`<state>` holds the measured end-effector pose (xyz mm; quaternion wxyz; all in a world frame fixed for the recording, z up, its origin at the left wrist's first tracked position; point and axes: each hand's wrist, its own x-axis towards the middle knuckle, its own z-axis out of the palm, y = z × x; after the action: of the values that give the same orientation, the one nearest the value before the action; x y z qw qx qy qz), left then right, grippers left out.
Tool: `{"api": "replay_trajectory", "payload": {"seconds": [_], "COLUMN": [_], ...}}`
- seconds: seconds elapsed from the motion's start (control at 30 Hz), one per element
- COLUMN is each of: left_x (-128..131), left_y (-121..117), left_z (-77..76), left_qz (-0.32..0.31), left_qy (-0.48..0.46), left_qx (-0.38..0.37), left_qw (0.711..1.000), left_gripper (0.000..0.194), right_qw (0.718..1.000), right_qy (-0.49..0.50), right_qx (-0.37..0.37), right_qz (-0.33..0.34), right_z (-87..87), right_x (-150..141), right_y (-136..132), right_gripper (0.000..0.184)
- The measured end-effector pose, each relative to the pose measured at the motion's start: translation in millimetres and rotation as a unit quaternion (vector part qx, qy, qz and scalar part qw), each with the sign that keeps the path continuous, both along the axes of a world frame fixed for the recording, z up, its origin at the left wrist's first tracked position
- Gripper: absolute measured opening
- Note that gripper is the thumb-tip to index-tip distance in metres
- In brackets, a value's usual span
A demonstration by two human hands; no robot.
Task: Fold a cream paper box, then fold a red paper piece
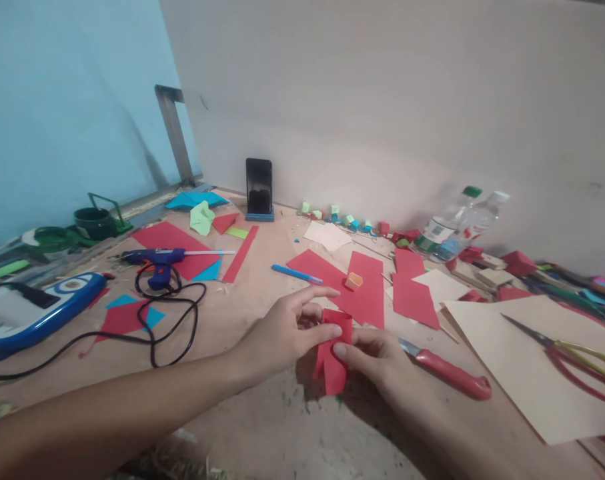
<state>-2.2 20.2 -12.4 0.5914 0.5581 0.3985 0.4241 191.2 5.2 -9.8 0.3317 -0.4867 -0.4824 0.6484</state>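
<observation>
Two bare hands meet low in the middle of the view, over a pale counter (262, 427). Between them, just above the surface, is a folded red paper (336, 381), its lower end split into two hanging flaps. The left hand (292, 327) pinches it with the thumb across the front, index finger stretched out past it. The right hand (375, 353) grips its right edge, thumb in front, fingers partly hidden behind.

Just right of the right hand lies a knife (455, 375) with a red handle. Farther right, scissors (552, 343) rest on a cream sheet (527, 400). At the left, a black cord (197, 320) loops near a blue glue gun (157, 257).

Beyond the hands are a blue pen (295, 273) and red sheets (368, 310), with a small orange block (353, 281) on them. Toward the back stand a green cup (93, 227) at left, a phone (259, 187) upright on a blue stand (260, 217), and two clear bottles (435, 235) at right, near a pale wall (362, 93).
</observation>
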Motion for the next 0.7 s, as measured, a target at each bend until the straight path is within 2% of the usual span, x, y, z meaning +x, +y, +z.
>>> {"api": "replay_trajectory", "payload": {"seconds": [0.1,0.3,0.4,0.57,0.7], "left_x": [1,1,1,1,2], "left_y": [3,9,8,4,1], "left_z": [-2.1,-4.3,-0.8,3.7,3.3], "left_qz": [0.007,0.019,0.024,0.032,0.023], "left_qy": [-0.018,-0.045,-0.042,-0.016,-0.026], "left_qx": [-0.012,-0.044,-0.032,0.024,0.011], "left_qw": [1.000,0.998,0.998,0.999,0.999], "left_gripper": [0.034,0.023,0.015,0.010,0.011], "right_qw": [0.999,0.999,0.999,0.998,0.998], "right_qy": [-0.021,-0.038,-0.047,-0.019,-0.036], "right_qx": [-0.017,0.007,0.012,0.027,0.036], "right_qz": [0.024,-0.002,-0.001,0.045,0.034], "right_z": [5.4,8.5,8.8,11.9,15.4], "right_x": [2,1,0,2,1], "right_y": [3,2,1,1,-1], "right_gripper": [0.047,0.050,0.049,0.050,0.046]}}
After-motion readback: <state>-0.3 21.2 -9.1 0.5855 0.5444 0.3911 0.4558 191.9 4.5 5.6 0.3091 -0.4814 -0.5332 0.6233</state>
